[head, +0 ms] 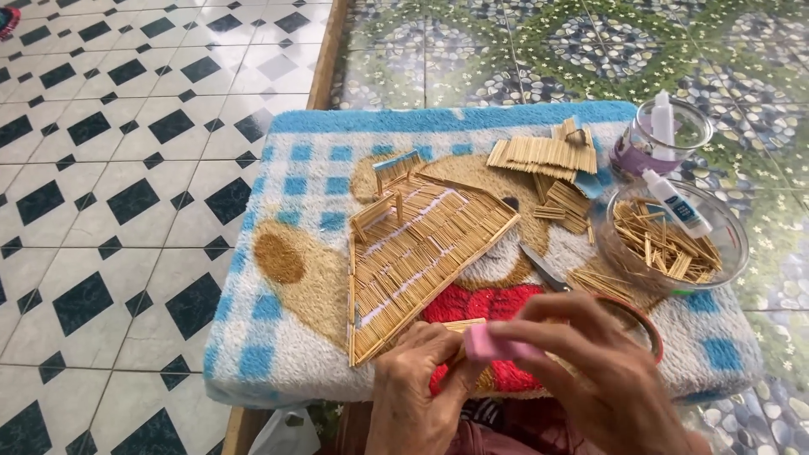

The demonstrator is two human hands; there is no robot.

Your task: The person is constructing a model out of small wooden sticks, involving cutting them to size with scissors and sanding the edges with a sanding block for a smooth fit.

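Gripping a pink block [493, 345] between thumb and fingertips, the right hand [590, 371] sits at the near edge of the towel [286, 337] in the head view, its fingers clamped on the block's right end. The left hand [421, 388] lies just left of it, fingers curled together over a small bundle of sticks [463, 324], which pokes out above its knuckles and touches the block's upper left. Both hands rest over the red patch of the towel. Just beyond the left hand, the stick panel [421, 248] lies flat, its near corner almost touching the knuckles. A blade [543, 268] lies right of the panel. Farther right stands a glass bowl [725, 253] of cut sticks with a glue bottle [677, 202] leaning in it, and behind it a smaller jar [632, 152]. More stick pieces [543, 156] lie at the far edge.
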